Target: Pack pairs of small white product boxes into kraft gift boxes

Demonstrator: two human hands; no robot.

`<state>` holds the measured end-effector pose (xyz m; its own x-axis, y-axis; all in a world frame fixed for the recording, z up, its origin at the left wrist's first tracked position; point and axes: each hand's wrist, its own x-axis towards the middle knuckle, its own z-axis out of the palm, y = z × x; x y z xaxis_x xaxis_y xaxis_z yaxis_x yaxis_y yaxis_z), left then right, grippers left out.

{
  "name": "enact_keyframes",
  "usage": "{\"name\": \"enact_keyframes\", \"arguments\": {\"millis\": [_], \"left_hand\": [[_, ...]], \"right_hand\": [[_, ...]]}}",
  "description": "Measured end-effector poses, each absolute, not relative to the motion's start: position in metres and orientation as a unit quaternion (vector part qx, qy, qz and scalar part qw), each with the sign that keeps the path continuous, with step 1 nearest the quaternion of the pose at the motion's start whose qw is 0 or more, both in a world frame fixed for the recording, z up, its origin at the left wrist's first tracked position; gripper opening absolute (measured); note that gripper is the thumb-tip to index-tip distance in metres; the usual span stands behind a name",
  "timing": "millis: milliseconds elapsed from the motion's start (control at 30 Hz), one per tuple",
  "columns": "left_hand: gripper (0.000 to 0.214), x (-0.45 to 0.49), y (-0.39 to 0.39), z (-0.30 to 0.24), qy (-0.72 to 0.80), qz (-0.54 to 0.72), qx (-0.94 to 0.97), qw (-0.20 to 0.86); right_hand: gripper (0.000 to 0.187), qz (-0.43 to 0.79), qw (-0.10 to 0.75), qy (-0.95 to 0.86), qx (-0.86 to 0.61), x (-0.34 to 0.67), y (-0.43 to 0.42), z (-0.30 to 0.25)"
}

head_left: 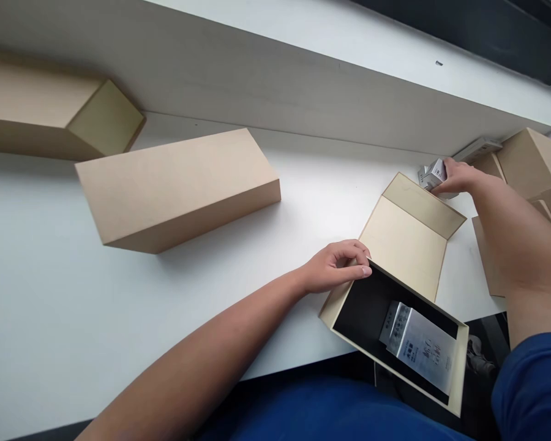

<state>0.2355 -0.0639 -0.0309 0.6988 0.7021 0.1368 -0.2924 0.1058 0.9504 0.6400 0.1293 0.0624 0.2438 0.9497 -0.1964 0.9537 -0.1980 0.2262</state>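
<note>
Right fingers (450,165) around silver packets (433,174), beside open lid (406,236)

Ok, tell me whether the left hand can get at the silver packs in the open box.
Probably yes: the left hand is at the open box's rim, and nothing visible covers the silver packs inside.
</note>
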Motion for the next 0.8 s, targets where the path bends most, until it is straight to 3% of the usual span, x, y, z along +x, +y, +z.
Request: {"name": "enact_keyframes", "arguments": {"millis": [100,233,400,500,567,633,667,800], "left_hand": [[0.026,0.238,-0.062,-0.033,0.174,0.345,0.569,0.726],[0.026,0.242,-0.061,-0.036,0.163,0.353,0.560,0.732],[0.029,0.245,-0.059,-0.038,0.146,0.358,0.555,0.737],[0.031,0.245,-0.057,-0.038,0.137,0.354,0.558,0.738],[0.034,0.246,-0.055,-0.039,0.132,0.352,0.560,0.739],[0.037,0.245,-0.053,-0.040,0.131,0.352,0.559,0.739],[0.038,0.245,-0.053,-0.040,0.132,0.353,0.558,0.740],[0.035,0.244,-0.053,-0.041,0.140,0.358,0.558,0.736]], "right_hand": [[0.075,-0.006,0.152,0.631,0.761,0.624,0.105,0.064],[0.084,0.031,0.111,0.637,0.763,0.608,0.080,0.080],[0.115,0.150,-0.039,0.640,0.753,0.603,0.064,0.119],[0.124,0.196,-0.147,0.769,0.590,0.575,0.028,0.136],[0.102,0.180,-0.174,0.898,0.362,0.536,-0.012,0.140],[0.055,0.156,-0.143,0.956,0.201,0.491,-0.058,0.140],[0.044,0.169,-0.121,0.965,0.158,0.470,-0.078,0.138],[0.037,0.242,-0.038,0.969,0.030,0.426,-0.124,0.134]]}}
